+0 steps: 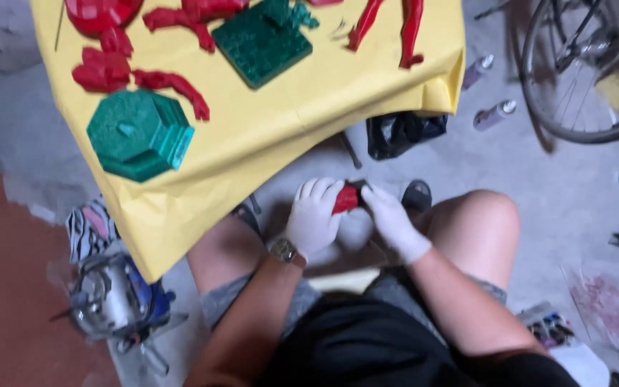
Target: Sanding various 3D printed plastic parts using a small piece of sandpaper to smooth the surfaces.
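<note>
The small red piece (347, 198) sits pinched between both gloved hands, low between the knees: left hand (314, 218) clenched round its near end, right hand (394, 222) gripping the far end by the fingertips. It looks light, stiff and likely brittle; best held by its thicker body. Ahead of the hands, the yellow-covered counter (281, 129) carries more red parts (173, 86) and a green octagonal base (140, 134); its edge overhangs close

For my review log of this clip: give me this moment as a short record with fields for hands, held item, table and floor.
Left hand: white-gloved left hand, wristwatch on the wrist, grips the small red plastic piece
Right hand: white-gloved right hand, fingertips on the same piece
Table: yellow sheet bearing red model parts, green octagonal base, green square base
Floor: spray cans, bicycle wheel
</note>
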